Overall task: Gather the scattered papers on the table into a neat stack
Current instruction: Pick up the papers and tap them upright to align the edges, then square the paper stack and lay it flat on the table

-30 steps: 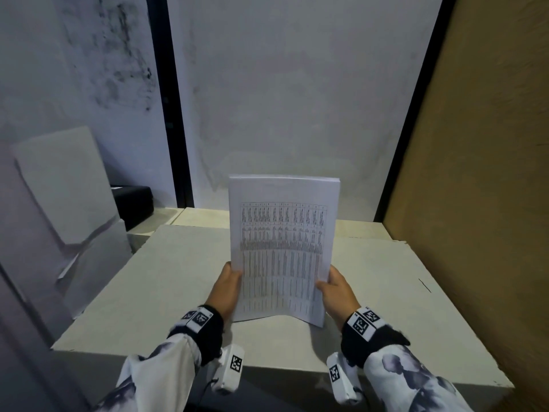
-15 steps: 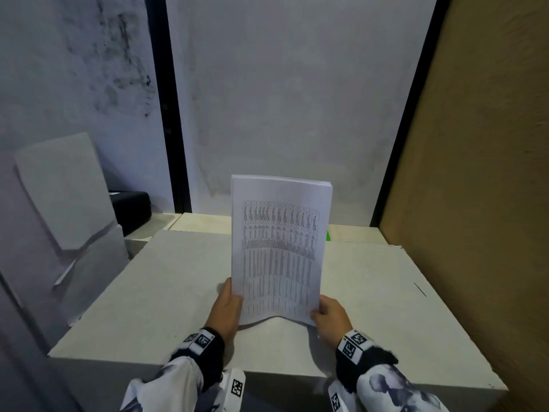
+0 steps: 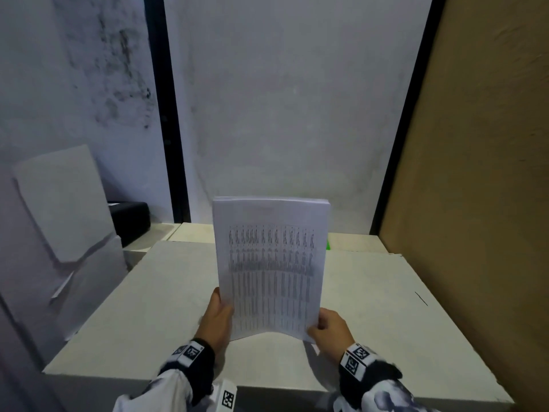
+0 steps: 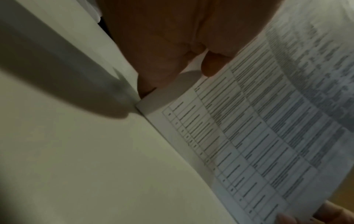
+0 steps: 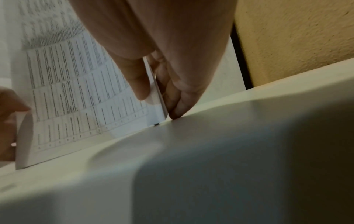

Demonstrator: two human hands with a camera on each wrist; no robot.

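A stack of printed papers (image 3: 270, 263) stands upright on its bottom edge on the white table (image 3: 166, 307), the front sheet covered with a table of text. My left hand (image 3: 218, 318) grips its lower left edge, thumb on the front sheet. My right hand (image 3: 325, 330) pinches the lower right corner. In the right wrist view the thumb lies on the front of the papers (image 5: 80, 94) and the fingers (image 5: 173, 97) sit behind, touching the table. The left wrist view shows the papers (image 4: 258, 128) meeting the table at the bottom corner. The bottom edge bows upward in the middle.
A brown board wall (image 3: 475, 173) closes off the right side of the table. A grey wall stands behind. Pale sheets or panels (image 3: 62, 203) lean at the left, with a black box (image 3: 130, 220) behind them. A small green thing (image 3: 328, 244) peeks out behind the stack.
The stack has come nearer to me and down onto the table, its bottom edge now bowed. Both hands slid lower along its sides.
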